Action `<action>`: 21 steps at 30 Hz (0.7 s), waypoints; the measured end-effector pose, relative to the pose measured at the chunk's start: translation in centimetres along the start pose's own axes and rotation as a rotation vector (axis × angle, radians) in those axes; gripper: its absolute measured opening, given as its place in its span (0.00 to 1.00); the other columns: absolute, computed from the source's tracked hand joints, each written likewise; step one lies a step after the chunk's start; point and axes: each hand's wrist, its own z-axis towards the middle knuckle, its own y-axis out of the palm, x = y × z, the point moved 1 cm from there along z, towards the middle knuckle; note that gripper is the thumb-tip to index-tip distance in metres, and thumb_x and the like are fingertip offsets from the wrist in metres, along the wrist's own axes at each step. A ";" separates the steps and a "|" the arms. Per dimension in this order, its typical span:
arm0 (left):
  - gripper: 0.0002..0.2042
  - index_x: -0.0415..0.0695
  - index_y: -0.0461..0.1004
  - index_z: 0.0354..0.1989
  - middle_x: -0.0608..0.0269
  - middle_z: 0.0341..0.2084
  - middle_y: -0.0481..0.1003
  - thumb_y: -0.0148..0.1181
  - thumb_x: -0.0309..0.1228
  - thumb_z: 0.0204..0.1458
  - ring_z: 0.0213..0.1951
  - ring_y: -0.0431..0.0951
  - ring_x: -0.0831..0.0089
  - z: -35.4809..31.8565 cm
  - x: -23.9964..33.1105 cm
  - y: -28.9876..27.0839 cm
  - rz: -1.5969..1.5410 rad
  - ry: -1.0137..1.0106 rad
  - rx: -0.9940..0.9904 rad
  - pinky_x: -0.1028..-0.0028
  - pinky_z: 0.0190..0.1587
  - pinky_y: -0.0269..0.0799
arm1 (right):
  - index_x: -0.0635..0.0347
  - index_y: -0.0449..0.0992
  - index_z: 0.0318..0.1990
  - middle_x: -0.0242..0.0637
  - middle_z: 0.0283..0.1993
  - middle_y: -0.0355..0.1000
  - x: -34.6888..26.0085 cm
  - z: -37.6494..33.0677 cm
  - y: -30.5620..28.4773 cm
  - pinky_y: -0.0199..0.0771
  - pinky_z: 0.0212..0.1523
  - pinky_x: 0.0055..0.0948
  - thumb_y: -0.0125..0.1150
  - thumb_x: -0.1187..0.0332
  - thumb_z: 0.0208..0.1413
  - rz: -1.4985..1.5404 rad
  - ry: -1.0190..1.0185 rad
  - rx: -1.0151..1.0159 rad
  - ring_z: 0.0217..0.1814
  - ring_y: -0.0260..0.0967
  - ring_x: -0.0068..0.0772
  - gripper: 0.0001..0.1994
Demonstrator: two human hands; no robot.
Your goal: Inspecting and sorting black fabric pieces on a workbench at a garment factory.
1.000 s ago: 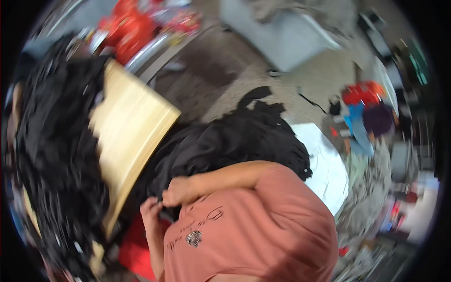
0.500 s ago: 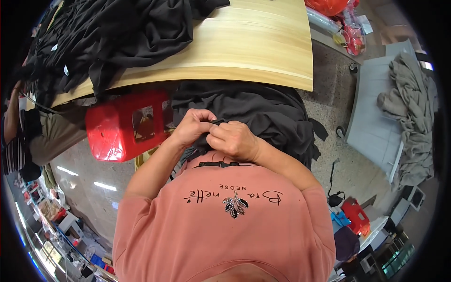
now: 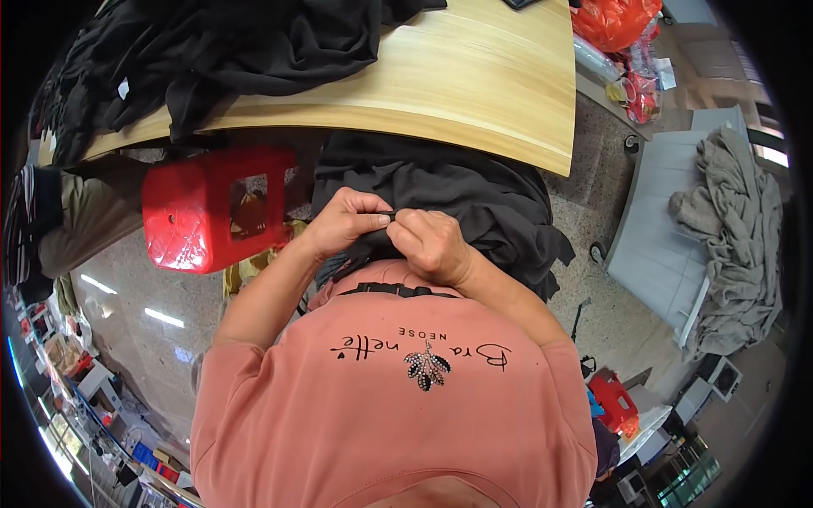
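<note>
A heap of black fabric (image 3: 483, 195) lies across my lap, below the table's front edge. My left hand (image 3: 349, 222) pinches a narrow edge of this fabric between thumb and fingers. Right beside it, my right hand (image 3: 430, 244) is closed on the same edge, its fingers curled. The two hands almost touch at the fingertips, and the bit of cloth between them is small and dark. More black garments (image 3: 279, 51) are piled on the left part of the wooden table (image 3: 483, 85).
A red plastic stool (image 3: 182, 212) stands at my left, near a person's trouser leg (image 3: 102, 212). To the right, a grey wheeled cart (image 3: 656, 220) carries crumpled grey cloth (image 3: 737, 245). Red plastic bags (image 3: 614, 21) sit beyond the table's right corner.
Both hands still grip the fabric edge, and the right fingers have shifted slightly along it. The whole view has turned a little, and a dark object shows at the table's far edge.
</note>
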 end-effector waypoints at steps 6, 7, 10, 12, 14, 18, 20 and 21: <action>0.03 0.34 0.74 0.28 0.72 0.21 0.72 0.55 0.21 0.45 0.25 0.65 0.87 -0.4 -0.8 0.0 0.070 0.069 0.044 0.85 0.27 0.62 | 0.63 0.70 0.28 0.40 0.31 0.67 0.8 -0.4 1.1 0.69 0.25 0.28 0.53 0.82 0.38 0.215 0.286 0.017 0.26 0.67 0.40 0.07; 0.04 0.34 0.75 0.28 0.72 0.21 0.72 0.55 0.21 0.45 0.25 0.66 0.87 -0.5 -0.9 0.0 0.076 0.067 0.067 0.84 0.27 0.63 | 0.63 0.70 0.28 0.40 0.32 0.67 0.9 -0.6 1.3 0.69 0.26 0.29 0.53 0.82 0.39 0.284 0.346 -0.015 0.26 0.67 0.41 0.07; 0.04 0.34 0.75 0.28 0.70 0.22 0.74 0.56 0.21 0.44 0.25 0.67 0.86 -0.6 -1.5 0.4 0.128 0.057 0.139 0.83 0.28 0.64 | 0.63 0.70 0.28 0.40 0.29 0.68 1.4 -0.8 1.7 0.68 0.27 0.28 0.54 0.82 0.39 0.342 0.438 -0.088 0.27 0.67 0.40 0.07; 0.04 0.34 0.75 0.28 0.69 0.22 0.74 0.56 0.21 0.44 0.26 0.68 0.86 -0.6 -1.8 0.7 0.180 0.062 0.185 0.83 0.28 0.65 | 0.63 0.70 0.28 0.40 0.27 0.68 1.7 -0.9 1.8 0.67 0.27 0.27 0.55 0.82 0.38 0.384 0.493 -0.094 0.27 0.67 0.39 0.07; 0.04 0.35 0.75 0.28 0.67 0.21 0.75 0.56 0.20 0.43 0.25 0.68 0.86 -0.6 -2.2 0.8 0.213 0.091 0.228 0.82 0.27 0.66 | 0.63 0.70 0.28 0.40 0.25 0.67 1.8 -0.9 1.8 0.66 0.27 0.26 0.56 0.81 0.37 0.427 0.549 -0.100 0.27 0.67 0.38 0.08; 0.04 0.36 0.75 0.28 0.65 0.19 0.75 0.56 0.21 0.42 0.24 0.69 0.85 -0.6 -2.2 0.9 0.339 0.128 0.264 0.81 0.27 0.66 | 0.66 0.69 0.25 0.38 0.24 0.68 1.8 -0.5 1.4 0.66 0.27 0.23 0.59 0.80 0.36 0.526 0.793 -0.154 0.26 0.67 0.26 0.06; 0.05 0.34 0.75 0.27 0.65 0.22 0.76 0.55 0.18 0.41 0.26 0.70 0.85 -0.6 -1.8 1.0 0.432 0.098 0.251 0.83 0.29 0.67 | 0.68 0.71 0.25 0.36 0.24 0.70 2.6 -0.8 1.8 0.67 0.28 0.23 0.60 0.79 0.38 0.692 0.996 -0.198 0.24 0.64 0.19 0.05; 0.05 0.34 0.75 0.27 0.65 0.22 0.76 0.55 0.18 0.41 0.26 0.70 0.85 -0.6 -1.8 1.0 0.432 0.096 0.251 0.83 0.29 0.67 | 0.68 0.71 0.25 0.36 0.24 0.70 2.9 -1.0 2.0 0.67 0.28 0.23 0.60 0.79 0.38 0.692 0.998 -0.198 0.24 0.64 0.19 0.05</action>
